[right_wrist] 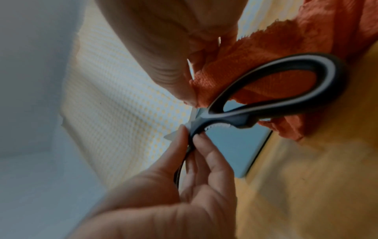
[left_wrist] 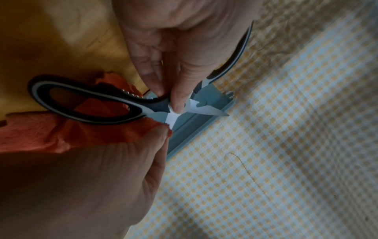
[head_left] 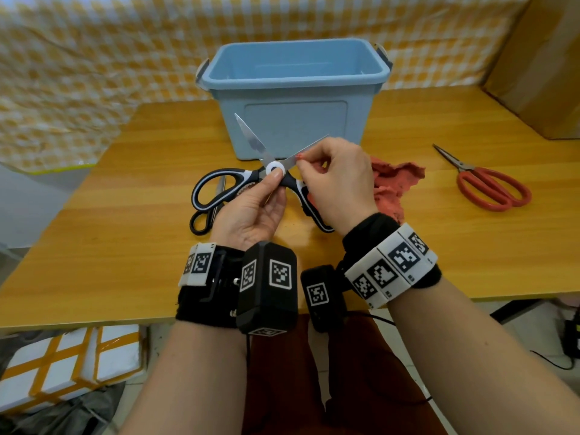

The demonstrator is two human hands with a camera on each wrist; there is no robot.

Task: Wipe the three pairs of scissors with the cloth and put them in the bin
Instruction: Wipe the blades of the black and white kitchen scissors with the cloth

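Note:
Black-and-white kitchen scissors [head_left: 223,183] are lifted in front of the blue bin [head_left: 295,120], blades spread wide. My left hand [head_left: 272,185] pinches them at the white pivot, thumb on top; the left wrist view shows the same hold on the scissors [left_wrist: 92,110]. My right hand [head_left: 302,162] pinches the red cloth [head_left: 396,183] onto the right-hand blade, and the rest of the cloth trails onto the table. Red-handled scissors [head_left: 489,187] lie shut at the right. Small black scissors [head_left: 201,221] lie on the table under the lifted handle, partly hidden.
The wooden table [head_left: 110,246] ends close to my body. A yellow checked sheet [head_left: 78,73] hangs behind it. A cardboard box [head_left: 539,67] stands at the back right corner. White and orange boxes [head_left: 62,365] sit on the floor to the left.

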